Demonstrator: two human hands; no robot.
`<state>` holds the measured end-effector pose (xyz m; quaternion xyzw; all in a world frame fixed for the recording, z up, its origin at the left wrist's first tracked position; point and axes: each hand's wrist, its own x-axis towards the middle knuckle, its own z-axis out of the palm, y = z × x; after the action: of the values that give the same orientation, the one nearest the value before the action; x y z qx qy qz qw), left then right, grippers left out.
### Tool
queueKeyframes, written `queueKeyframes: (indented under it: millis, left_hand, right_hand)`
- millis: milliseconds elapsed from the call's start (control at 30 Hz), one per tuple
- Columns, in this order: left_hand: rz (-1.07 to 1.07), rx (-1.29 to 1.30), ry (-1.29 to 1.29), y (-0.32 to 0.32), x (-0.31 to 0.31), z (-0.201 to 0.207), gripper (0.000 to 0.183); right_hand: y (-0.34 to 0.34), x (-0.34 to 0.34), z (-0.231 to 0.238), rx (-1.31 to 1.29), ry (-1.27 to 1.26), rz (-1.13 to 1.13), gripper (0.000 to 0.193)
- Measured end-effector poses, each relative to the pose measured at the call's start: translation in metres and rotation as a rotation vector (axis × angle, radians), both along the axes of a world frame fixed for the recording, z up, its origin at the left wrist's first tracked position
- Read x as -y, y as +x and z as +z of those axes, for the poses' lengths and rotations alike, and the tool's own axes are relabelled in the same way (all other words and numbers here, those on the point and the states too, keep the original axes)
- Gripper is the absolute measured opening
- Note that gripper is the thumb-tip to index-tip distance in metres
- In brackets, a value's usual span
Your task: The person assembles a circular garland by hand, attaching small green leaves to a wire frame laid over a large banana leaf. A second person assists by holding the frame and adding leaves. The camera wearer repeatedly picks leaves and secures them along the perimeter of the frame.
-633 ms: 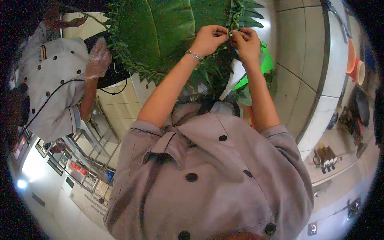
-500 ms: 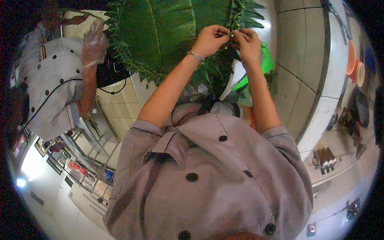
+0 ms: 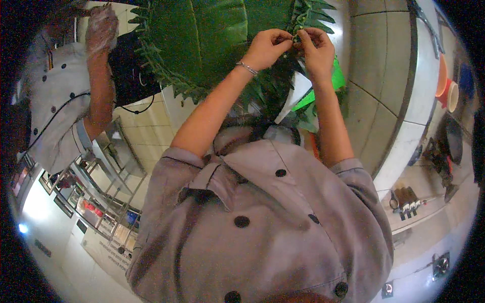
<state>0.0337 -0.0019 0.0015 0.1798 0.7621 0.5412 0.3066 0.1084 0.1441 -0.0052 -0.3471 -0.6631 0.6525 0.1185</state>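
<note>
Large green banana leaves (image 3: 217,45) lie before me, bordered by folded, pointed leaf trim (image 3: 313,12). Over the trim's right side, my left hand (image 3: 269,49) is closed in a pinch, thumb against fingertips. Facing it closely, my right hand (image 3: 317,53) also pinches at the trim with bent fingers. Small pale-green bits show between and just below the fingertips; what exactly they grip is too small to make out. Beneath my right wrist are a white sheet (image 3: 299,91) and a bright green piece (image 3: 337,76).
At the left, a co-worker in a grey shirt (image 3: 63,96) raises a hand in a clear plastic glove (image 3: 102,30). A metal rack (image 3: 108,177) stands behind. To the right are a tiled counter (image 3: 391,151), stacked cups (image 3: 448,94) and dark pans (image 3: 453,137).
My right hand has shifted slightly up and right, its thumb now higher on the trim. The left has barely moved. The co-worker's gloved hand has moved left and up.
</note>
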Motion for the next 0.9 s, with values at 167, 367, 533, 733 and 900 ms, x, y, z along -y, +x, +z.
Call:
queueKeyframes:
  millis: [167,367,533,733,900]
  left_hand:
    - [-0.015,-0.039,0.002,-0.003,0.005,-0.001,0.024]
    - [-0.022,-0.073,0.028,-0.004,0.007,-0.007,0.024]
    - [0.010,0.004,0.067,-0.002,0.006,-0.008,0.024]
    - [0.011,0.029,0.096,-0.001,0.005,-0.012,0.024]
    - [0.006,0.054,0.097,-0.001,0.005,-0.009,0.022]
  right_hand:
    - [-0.002,0.007,0.006,-0.066,0.005,-0.019,0.023]
    - [-0.004,0.012,0.009,-0.092,0.076,-0.020,0.021]
    - [-0.005,0.013,0.006,-0.118,0.136,-0.018,0.020]
    - [-0.003,0.014,0.008,-0.130,0.072,-0.029,0.020]
    - [-0.003,0.014,0.009,-0.138,0.065,-0.031,0.020]
